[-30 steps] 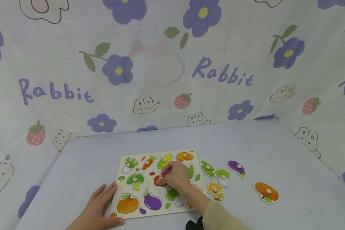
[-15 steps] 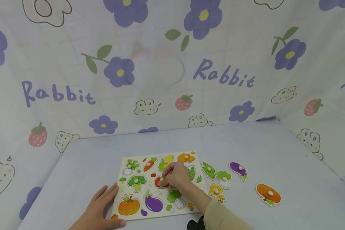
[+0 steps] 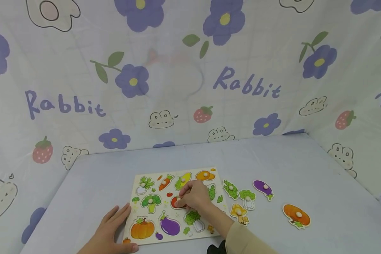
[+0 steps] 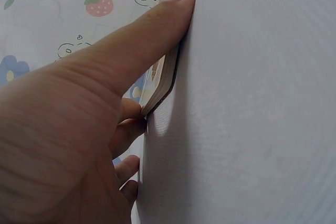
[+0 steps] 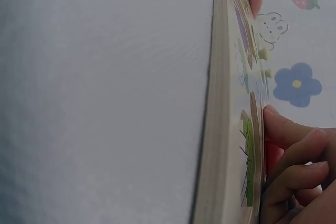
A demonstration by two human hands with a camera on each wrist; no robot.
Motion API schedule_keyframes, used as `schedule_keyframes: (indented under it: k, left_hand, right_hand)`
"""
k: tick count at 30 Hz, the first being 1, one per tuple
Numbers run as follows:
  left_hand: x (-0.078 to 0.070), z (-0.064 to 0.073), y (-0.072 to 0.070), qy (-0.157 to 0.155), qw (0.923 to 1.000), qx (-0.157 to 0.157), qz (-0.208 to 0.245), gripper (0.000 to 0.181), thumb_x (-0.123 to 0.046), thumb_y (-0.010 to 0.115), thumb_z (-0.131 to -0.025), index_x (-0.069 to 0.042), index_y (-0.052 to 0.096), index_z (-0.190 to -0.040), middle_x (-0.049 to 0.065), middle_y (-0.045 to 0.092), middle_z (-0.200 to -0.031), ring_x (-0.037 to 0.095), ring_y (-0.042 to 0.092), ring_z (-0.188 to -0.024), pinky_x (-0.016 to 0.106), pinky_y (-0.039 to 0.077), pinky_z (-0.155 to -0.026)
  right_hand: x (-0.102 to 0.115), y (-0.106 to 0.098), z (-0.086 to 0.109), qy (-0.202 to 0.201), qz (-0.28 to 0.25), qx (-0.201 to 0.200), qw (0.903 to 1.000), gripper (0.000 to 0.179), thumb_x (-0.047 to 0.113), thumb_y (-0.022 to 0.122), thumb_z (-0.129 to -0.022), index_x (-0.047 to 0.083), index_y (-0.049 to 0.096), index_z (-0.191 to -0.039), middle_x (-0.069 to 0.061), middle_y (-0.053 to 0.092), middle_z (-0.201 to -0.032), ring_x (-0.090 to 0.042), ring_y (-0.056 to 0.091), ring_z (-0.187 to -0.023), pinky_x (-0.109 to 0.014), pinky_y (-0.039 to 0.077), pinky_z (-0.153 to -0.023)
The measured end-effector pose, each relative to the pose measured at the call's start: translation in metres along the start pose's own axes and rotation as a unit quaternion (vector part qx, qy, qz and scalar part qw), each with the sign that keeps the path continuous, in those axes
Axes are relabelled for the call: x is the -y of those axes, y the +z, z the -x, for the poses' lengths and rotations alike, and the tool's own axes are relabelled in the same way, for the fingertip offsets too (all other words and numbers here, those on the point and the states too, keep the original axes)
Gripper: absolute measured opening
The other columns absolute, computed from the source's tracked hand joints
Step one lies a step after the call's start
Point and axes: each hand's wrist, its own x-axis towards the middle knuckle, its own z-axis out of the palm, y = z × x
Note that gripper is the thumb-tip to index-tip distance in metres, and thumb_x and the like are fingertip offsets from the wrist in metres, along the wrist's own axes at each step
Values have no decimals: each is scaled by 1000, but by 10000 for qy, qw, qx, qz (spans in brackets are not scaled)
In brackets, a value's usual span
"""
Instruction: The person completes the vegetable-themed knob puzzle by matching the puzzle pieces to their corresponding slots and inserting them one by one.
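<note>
A wooden vegetable puzzle board [image 3: 174,238] lies on the table. My right hand [image 3: 195,194] pinches at the tomato piece [image 3: 173,201] near the middle of the board, its fingertips partly covering the piece. In the right wrist view a bit of red [image 5: 272,154] shows beneath the bent fingers. My left hand [image 3: 108,231] spans the board's near left corner, fingers straight along the left side. Its thumb [image 4: 152,38] presses against the near edge. Broccoli [image 3: 150,201], carrot [image 3: 165,182] and corn [image 3: 183,180] pieces with round knobs sit in the board.
Right of the board lie loose knobbed pieces: a leafy green one [image 3: 230,189], a bok choy [image 3: 247,199], a mushroom [image 3: 239,213], an eggplant [image 3: 263,189] and a pumpkin [image 3: 296,215]. A black object [image 3: 216,248] shows at the bottom edge. A printed curtain [image 3: 177,88] hangs behind the table.
The head view has shifted slightly. Both hands keep their places, the right on the tomato piece and the left at the board's corner.
</note>
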Motion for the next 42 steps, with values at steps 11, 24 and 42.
schedule_keyframes:
  k: [11,24,42]
  left_hand:
    - [-3,-1,1,-124,9999,7,27,116,-52,87,-65,-13,28,-157,9,24,-160,42,4,-143,72,17,-104]
    - [-5,1,2,-217,9997,-11,71,117,-54,87,-64,-14,29,-156,8,24,-160,40,4,-144,71,16,-105]
    - [1,-1,1,15,10000,42,54,114,-50,87,-67,-11,28,-156,10,23,-160,42,5,-143,71,16,-106]
  right_hand:
    - [0,-1,2,-48,-14,26,10000,27,4,90,-68,4,64,-77,-3,61,-59,-12,44,-39,-20,32,-35]
    - [-1,0,2,-73,-78,9,9999,27,4,90,-67,4,64,-77,-3,60,-60,-12,43,-39,-19,33,-35]
    - [-1,-1,4,-421,42,88,9991,27,1,88,-69,4,63,-77,-3,59,-63,-12,48,-40,-22,45,-38]
